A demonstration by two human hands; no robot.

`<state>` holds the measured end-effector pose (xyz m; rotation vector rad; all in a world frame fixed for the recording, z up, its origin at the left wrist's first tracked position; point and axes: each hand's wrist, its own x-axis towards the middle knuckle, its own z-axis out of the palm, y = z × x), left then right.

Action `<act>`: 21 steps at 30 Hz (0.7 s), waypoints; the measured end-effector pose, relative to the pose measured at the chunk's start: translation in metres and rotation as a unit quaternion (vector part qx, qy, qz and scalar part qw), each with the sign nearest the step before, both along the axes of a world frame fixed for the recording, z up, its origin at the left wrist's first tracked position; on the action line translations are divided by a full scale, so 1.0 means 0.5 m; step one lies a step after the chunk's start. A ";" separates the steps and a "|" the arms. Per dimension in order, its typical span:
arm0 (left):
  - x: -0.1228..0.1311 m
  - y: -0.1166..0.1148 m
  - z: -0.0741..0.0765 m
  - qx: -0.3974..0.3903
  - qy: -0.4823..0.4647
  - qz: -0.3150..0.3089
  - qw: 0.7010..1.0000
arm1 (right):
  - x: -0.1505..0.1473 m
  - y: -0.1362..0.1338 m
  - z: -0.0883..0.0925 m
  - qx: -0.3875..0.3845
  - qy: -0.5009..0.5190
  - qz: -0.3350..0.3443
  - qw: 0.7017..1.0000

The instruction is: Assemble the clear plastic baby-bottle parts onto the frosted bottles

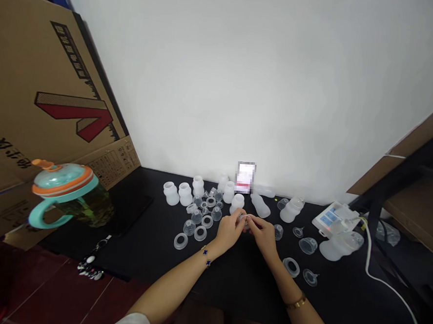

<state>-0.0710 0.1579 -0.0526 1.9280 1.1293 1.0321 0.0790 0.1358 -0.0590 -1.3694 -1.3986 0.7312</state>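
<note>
My left hand (230,230) and my right hand (264,234) meet at the middle of the black table, fingers pinched on one small translucent ring-like part (247,217). Fingers cover most of it, so its exact kind is unclear. Just behind the hands stands an open white baby bottle (237,202), and another bottle (260,207) lies on its side. Left of my left hand are loose collar rings (200,233) and clear domed caps (189,227). A clear cap (278,232) sits beside my right hand, with a collar ring (291,267) and a nipple (310,277) farther right.
A lit phone (245,177) leans on the wall. At right are a white power strip (335,219) with a cable and a lying bottle (341,245). A teal-handled jug (71,192) stands left, near a large cardboard box (40,97). Keys (90,267) hang over the table's edge.
</note>
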 end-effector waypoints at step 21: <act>-0.001 -0.009 0.012 0.001 -0.011 0.002 1.000 | -0.005 -0.009 0.009 0.046 -0.021 -0.041 0.998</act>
